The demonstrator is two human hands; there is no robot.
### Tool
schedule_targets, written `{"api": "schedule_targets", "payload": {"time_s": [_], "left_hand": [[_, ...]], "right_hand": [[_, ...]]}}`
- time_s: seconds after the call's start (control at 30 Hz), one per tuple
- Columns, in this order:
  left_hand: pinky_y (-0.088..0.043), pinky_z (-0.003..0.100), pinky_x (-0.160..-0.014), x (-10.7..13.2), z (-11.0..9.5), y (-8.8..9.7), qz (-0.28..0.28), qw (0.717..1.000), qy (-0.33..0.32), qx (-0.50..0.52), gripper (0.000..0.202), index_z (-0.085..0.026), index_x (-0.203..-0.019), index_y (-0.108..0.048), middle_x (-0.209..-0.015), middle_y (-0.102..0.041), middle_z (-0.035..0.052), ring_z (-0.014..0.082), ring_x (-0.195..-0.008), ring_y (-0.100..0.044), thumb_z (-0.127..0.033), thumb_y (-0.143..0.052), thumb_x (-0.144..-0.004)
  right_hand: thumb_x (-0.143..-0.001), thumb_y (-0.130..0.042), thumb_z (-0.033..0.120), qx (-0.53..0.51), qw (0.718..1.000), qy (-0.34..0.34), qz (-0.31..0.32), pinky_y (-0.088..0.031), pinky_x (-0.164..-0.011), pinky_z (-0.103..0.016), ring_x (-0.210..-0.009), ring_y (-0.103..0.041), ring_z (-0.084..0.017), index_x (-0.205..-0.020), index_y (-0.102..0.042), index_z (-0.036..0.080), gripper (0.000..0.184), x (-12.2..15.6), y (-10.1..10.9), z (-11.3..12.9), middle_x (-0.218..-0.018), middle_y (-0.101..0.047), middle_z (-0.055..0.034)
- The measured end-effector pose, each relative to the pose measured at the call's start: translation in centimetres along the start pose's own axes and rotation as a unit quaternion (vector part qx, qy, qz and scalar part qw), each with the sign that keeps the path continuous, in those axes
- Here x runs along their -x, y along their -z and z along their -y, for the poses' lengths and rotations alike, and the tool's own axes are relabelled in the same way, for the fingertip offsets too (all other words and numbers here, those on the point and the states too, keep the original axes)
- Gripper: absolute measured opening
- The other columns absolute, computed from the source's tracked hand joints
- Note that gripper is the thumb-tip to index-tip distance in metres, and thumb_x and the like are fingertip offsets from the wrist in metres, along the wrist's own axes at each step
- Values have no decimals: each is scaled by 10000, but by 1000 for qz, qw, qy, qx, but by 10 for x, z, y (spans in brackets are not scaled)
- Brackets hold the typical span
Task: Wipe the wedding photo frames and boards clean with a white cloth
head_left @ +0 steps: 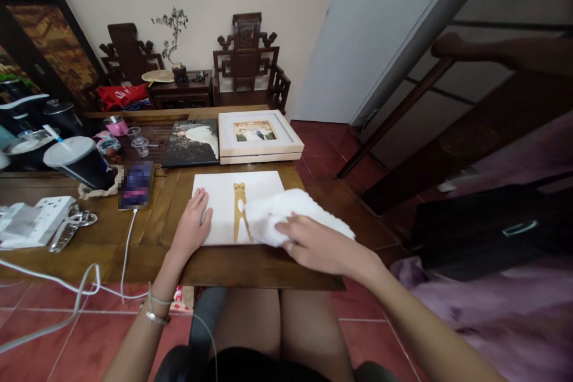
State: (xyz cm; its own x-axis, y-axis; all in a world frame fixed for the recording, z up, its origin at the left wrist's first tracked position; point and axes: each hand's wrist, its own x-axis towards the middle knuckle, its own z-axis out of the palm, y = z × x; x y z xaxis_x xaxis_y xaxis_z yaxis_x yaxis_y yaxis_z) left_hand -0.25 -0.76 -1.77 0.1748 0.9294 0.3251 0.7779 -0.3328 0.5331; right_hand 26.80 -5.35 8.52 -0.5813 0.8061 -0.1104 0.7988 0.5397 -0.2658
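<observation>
A white board or album (219, 194) with a tan, long-legged figure on it lies flat near the table's front edge. My left hand (193, 224) rests on its left side with the fingers stretched out. Bunched in my right hand (308, 242) is a white cloth (299, 206), pressed against the board's right part and covering some of the figure. The cloth's loose end spreads to the right, past the board's edge.
Behind the board lie a framed photo (262, 134) and a dark photo panel (192, 142). To the left are a phone (136, 185) on a cable, a lidded cup with a straw (80, 158) and a power strip (49, 221). Wooden chairs (248, 65) stand by the wall.
</observation>
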Motion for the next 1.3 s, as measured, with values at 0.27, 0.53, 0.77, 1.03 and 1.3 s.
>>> {"api": "schedule_targets", "payload": {"time_s": [0.27, 0.53, 0.77, 1.03, 1.3], "left_hand": [[-264, 453, -1153, -1, 0, 2, 10, 1000, 3, -7, 481, -61, -1330, -492, -1456, -416, 193, 257, -1398, -322, -281, -392, -914], [-276, 457, -1148, 0, 0, 1, 0, 1000, -9, -14, 473, -61, -1319, -503, -1447, -430, 196, 266, -1392, -335, -273, -392, -911], [-262, 454, -1154, 0, 2, -1, 7, 1000, -7, -12, 477, -68, -1332, -489, -1458, -414, 197, 267, -1396, -325, -283, -396, -917], [-265, 464, -1151, 0, 2, 2, 11, 1000, -9, -7, 479, -82, -1334, -490, -1459, -417, 188, 273, -1393, -333, -299, -397, -917], [-278, 479, -1147, 0, 3, 0, 2, 1000, -19, -16, 469, -94, -1347, -474, -1462, -417, 178, 271, -1392, -336, -245, -369, -916]], "right_hand": [[-818, -403, 81, 21, 996, -33, -77, -245, -1063, -486, -1249, -466, -303, -870, -575, 133, 187, -76, -24, -30, -1172, -614, -202], [-803, -413, 97, -22, 999, 7, -45, -327, -1000, -473, -1237, -479, -313, -803, -554, 169, 159, -6, -35, 8, -992, -651, -167], [-852, -387, 147, -34, 995, -99, 4, -439, -751, -357, -882, -612, -277, -828, -575, 161, 190, -34, 19, 23, -860, -645, -129], [-828, -447, 113, -4, 996, -50, -71, -164, -1071, -617, -1386, -231, -357, -1076, -592, 125, 287, -96, -31, 41, -1427, -417, -202], [-813, -477, 182, -28, 993, 111, -28, -242, -1060, -578, -1313, -379, -336, -992, -617, 163, 228, -18, -44, 61, -1254, -570, -167]]}}
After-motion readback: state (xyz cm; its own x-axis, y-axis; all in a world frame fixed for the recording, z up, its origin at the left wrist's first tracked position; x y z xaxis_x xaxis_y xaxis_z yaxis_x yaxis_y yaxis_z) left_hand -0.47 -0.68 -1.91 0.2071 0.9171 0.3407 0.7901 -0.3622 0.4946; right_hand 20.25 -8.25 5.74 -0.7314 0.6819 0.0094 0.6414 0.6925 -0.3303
